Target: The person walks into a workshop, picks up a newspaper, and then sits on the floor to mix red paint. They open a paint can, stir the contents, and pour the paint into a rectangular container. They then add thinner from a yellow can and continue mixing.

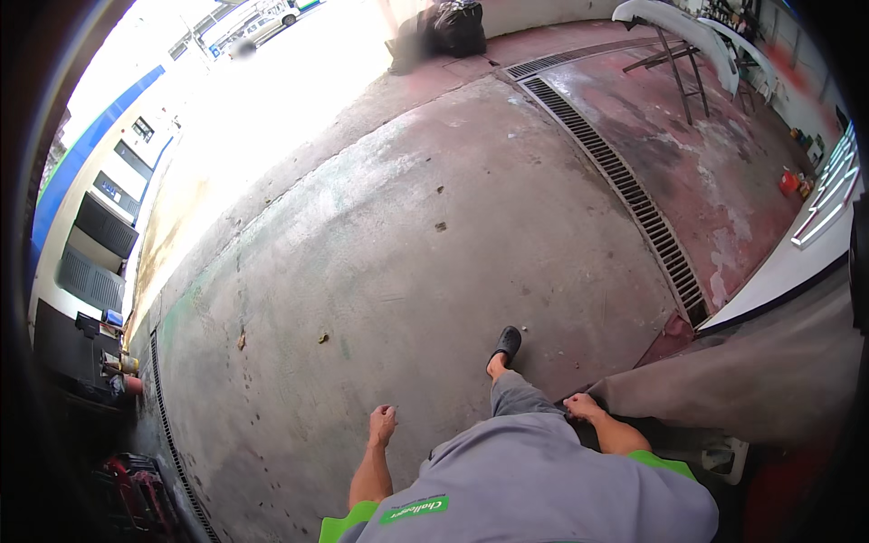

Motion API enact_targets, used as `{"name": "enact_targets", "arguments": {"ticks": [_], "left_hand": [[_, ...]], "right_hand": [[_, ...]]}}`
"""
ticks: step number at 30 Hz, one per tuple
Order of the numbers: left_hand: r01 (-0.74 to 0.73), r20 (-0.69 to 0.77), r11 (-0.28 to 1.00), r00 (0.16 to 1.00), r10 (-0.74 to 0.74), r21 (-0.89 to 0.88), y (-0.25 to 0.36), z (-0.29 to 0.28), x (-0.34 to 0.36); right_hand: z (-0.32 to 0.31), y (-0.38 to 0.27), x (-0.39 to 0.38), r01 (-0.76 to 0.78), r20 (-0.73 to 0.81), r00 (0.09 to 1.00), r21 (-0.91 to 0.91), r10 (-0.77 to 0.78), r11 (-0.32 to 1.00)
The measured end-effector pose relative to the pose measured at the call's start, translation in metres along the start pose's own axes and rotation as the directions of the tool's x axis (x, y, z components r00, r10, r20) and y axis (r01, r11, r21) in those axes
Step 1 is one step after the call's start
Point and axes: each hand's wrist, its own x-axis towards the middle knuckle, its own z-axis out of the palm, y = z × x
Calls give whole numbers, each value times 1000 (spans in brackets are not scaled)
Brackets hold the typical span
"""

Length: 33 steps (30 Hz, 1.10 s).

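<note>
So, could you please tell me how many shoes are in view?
1: a dark clog on the foot out in front, between the left hand and right hand. Another may be hidden beneath the grey shirt.

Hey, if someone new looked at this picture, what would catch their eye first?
Probably the long drain grate slanting down the right half of the floor, and the white curved panel on a dark stand at the upper right. Nearer, the left hand hangs over the floor at lower centre, and the right hand is beside a grey cover at lower right.
</note>
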Motion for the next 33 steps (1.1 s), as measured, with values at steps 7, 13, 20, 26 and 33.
{"name": "enact_targets", "arguments": {"ticks": [7,13,20,26,33], "left_hand": [[-24,209,981,978,-17,194,123,68,70],[-131,383,941,924,1,313,249,124,177],[-133,390,888,919,-55,441,475,233,336],[-122,452,909,889,-79,398,700,344,451],[-522,632,714,762,144,466,951,504,528]], "right_hand": [[-105,-167,109,-4,-37,999,216,12,976],[-212,-298,148,174,-220,972,450,-80,876],[-302,-342,231,29,-208,976,410,63,912],[-367,-314,253,-259,-78,916,636,394,727],[-465,-385,291,-27,-282,865,800,415,600]]}}
